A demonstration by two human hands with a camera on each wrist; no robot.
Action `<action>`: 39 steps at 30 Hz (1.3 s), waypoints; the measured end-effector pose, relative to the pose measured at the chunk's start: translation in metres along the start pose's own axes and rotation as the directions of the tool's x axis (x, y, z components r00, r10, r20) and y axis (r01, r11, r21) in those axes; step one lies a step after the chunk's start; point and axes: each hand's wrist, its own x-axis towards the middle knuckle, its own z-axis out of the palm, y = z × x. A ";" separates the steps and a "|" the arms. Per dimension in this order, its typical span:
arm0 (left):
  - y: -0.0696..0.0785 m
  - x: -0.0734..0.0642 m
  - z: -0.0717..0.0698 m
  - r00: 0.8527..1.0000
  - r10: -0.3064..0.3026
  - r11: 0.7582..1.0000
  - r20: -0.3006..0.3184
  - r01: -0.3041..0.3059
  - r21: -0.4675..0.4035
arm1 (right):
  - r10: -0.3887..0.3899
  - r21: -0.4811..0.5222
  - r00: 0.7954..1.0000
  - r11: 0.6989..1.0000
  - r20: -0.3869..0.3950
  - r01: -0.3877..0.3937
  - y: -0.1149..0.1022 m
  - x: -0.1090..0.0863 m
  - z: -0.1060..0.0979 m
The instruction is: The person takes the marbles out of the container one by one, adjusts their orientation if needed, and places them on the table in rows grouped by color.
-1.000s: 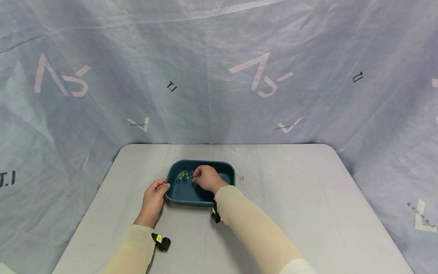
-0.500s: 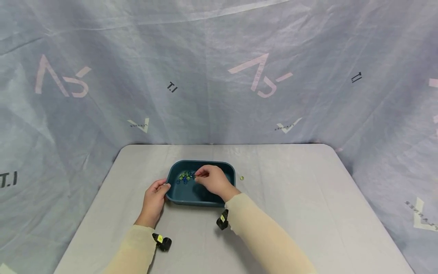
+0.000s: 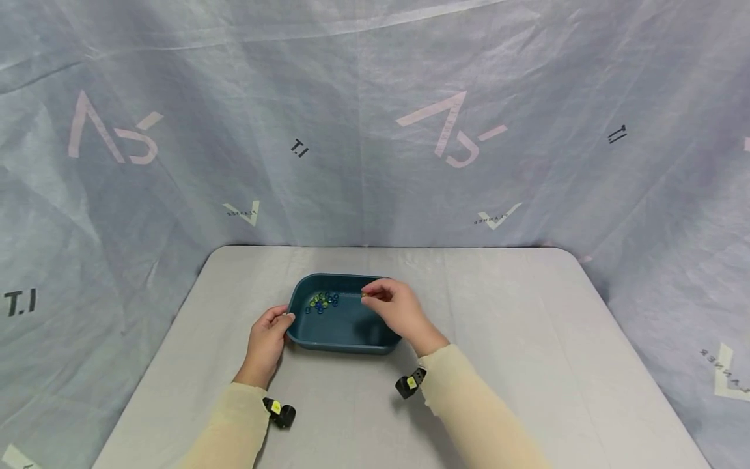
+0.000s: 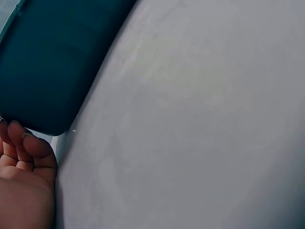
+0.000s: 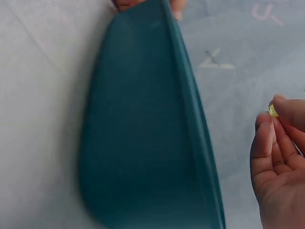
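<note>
A dark teal plastic tray stands on the covered table, and several small blue and yellow-green glass marbles lie in its left part. My left hand holds the tray's left end, thumb on the rim; in the left wrist view its curled fingers meet the tray's outer corner. Above the tray's right part, my right hand pinches a yellow marble between thumb and fingertips, best seen in the right wrist view. The right hand covers the tray's right rim and the table just beyond it.
The table has a pale grey cover. Grey printed cloth hangs behind it and along both sides. A small black camera sits on each wrist, the left one low over the table.
My right hand has moved right from the marble cluster, carrying the yellow marble. A loose yellow marble right of the tray is now out of sight by that hand. My left hand stays put.
</note>
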 end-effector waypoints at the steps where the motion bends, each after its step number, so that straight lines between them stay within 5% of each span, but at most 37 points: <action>1: 0.000 0.000 0.000 1.000 -0.002 1.000 0.000 0.002 0.003 | 0.000 0.013 1.000 1.000 -0.014 0.001 0.001 -0.001 -0.004; 13: 0.003 0.001 -0.001 0.999 -0.038 0.999 0.016 0.038 0.013 | 0.062 0.037 0.985 0.998 -0.162 -0.057 0.014 -0.015 -0.051; 22: 0.000 0.002 -0.002 1.000 -0.006 1.000 0.005 0.006 0.011 | 0.076 0.002 0.974 0.997 -0.215 -0.077 0.054 -0.025 -0.072; 39: -0.001 0.002 0.000 1.000 -0.007 1.000 -0.004 0.007 0.019 | 0.228 -0.029 0.945 0.970 -0.235 -0.241 0.103 -0.031 -0.083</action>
